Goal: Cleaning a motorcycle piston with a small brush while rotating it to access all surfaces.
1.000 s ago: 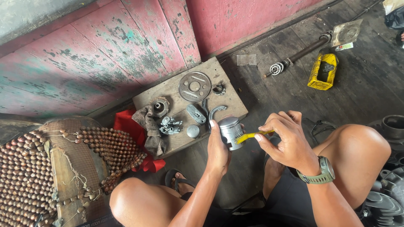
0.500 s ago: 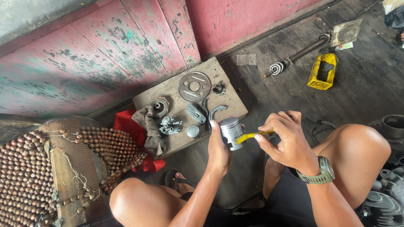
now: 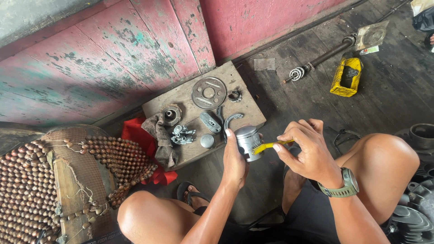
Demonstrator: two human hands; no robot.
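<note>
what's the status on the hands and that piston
Left hand grips grey piston. Right hand holds yellow brush against it. Nothing in the way.

Piston (image 3: 247, 141) in left hand (image 3: 235, 162)

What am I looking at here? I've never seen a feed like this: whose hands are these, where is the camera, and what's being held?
The one view comes from a camera worn on a person's head, looking down past their bare knees at their own two hands. No machine is involved. The left hand grips a silver metal piston. The right hand, which has a wristwatch, holds a small yellow-handled brush with its head against the piston's side. In front lies a wooden board on a dark plank floor, carrying a round metal disc, a dirty rag and several small metal engine parts. Farther right on the floor lie a long shaft and a yellow container. At left is a beaded seat cover.
</note>
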